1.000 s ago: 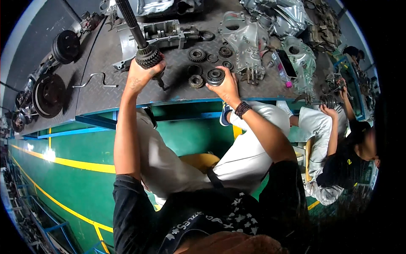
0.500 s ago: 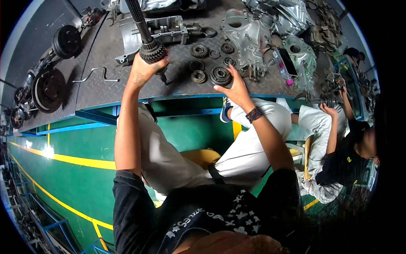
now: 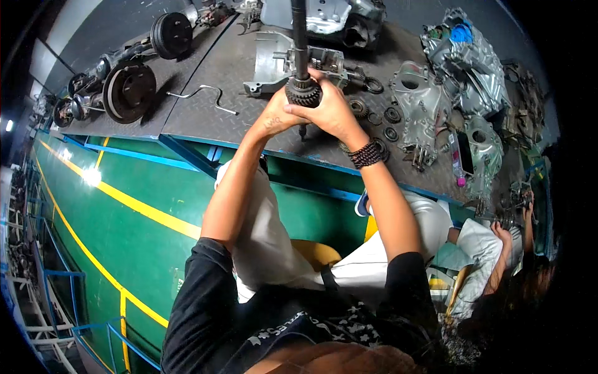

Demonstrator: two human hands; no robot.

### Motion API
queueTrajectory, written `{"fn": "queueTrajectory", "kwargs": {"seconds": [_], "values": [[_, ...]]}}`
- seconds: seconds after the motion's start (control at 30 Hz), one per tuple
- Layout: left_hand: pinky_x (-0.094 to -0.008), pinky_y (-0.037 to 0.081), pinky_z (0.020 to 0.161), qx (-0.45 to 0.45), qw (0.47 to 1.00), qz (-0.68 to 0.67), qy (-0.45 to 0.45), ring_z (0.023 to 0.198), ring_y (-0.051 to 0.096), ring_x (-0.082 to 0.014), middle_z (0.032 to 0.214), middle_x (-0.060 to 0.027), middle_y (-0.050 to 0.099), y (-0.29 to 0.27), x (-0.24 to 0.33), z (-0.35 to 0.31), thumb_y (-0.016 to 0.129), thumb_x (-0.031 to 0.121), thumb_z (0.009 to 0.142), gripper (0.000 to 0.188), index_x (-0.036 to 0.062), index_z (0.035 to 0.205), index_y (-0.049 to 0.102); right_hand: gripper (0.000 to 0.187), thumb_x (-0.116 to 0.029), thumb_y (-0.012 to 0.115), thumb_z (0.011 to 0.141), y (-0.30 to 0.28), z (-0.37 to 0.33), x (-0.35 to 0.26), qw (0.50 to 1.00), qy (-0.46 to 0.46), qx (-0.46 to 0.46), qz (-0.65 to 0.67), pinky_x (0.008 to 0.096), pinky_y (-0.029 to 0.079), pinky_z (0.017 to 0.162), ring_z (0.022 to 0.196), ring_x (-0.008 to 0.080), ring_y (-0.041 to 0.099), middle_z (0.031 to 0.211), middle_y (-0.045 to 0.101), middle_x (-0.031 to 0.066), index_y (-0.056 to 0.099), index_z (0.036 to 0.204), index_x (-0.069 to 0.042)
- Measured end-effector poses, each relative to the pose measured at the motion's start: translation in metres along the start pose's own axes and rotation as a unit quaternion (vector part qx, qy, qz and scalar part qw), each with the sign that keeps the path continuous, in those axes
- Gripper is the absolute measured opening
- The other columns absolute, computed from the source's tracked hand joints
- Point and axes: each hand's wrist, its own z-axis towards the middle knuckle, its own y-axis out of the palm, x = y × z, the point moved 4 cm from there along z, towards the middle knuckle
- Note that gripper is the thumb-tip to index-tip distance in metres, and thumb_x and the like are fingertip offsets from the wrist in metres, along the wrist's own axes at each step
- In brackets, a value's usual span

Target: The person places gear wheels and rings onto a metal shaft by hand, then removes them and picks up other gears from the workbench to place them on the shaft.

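Note:
A long splined gear shaft [image 3: 300, 47] stands upright over the near part of the workbench, with a dark toothed gear [image 3: 303, 93] low on it. My left hand [image 3: 276, 117] is closed around the shaft just under and beside that gear. From the other side my right hand [image 3: 331, 112] wraps the same gear, thumb across its front and fingers behind. A thin lower end of the shaft shows below the hands. Right behind it lies an open silver gearbox housing [image 3: 268, 59]. Loose gears [image 3: 358, 108] and rings rest right of my right hand, partly hidden by my wrist.
On the left are a bent metal crank handle [image 3: 218, 100] and an axle with brake drums [image 3: 129, 92]. Silver castings [image 3: 420, 103] and a phone [image 3: 462, 153] lie to the right. A co-worker's hand [image 3: 501, 234] is at parts at far right. The bench has a blue edge [image 3: 324, 163].
My right hand has left the loose gears and closed on the shaft's gear beside my left hand. The view has swung, so the bench sits farther right in it.

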Motion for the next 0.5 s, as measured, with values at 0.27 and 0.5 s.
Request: {"fn": "queueTrajectory", "kwargs": {"seconds": [0.27, 0.5], "values": [[-0.0346, 0.054, 0.096, 0.014, 0.999, 0.011, -0.034, 0.107, 0.064, -0.0159, 0.117, -0.0074, 0.068, 0.01, -0.004, 0.004, 0.085, 0.009, 0.07, 0.065, 0.0021, 0.128, 0.058, 0.059, -0.02, 0.09, 0.08, -0.004, 0.006, 0.006, 0.994, 0.011, -0.038, 0.103, 0.0305, 0.051, 0.098, 0.103, 0.0122, 0.062, 0.112, 0.069, 0.0035, 0.064, 0.129, -0.002], [-0.0321, 0.054, 0.09, -0.024, 0.993, 0.071, -0.096, 0.098, 0.063, -0.0136, 0.109, -0.0059, 0.068, 0.011, 0.008, 0.004, 0.085, 0.012, 0.069, 0.059, -0.0022, 0.12, 0.06, 0.055, -0.023, 0.087, 0.085, -0.01, 0.021, -0.012, 0.989, -0.004, -0.084, 0.124, 0.0282, 0.051, 0.093, 0.1, 0.0105, 0.058, 0.106, 0.061, -0.0009, 0.062, 0.131, -0.006]]}}
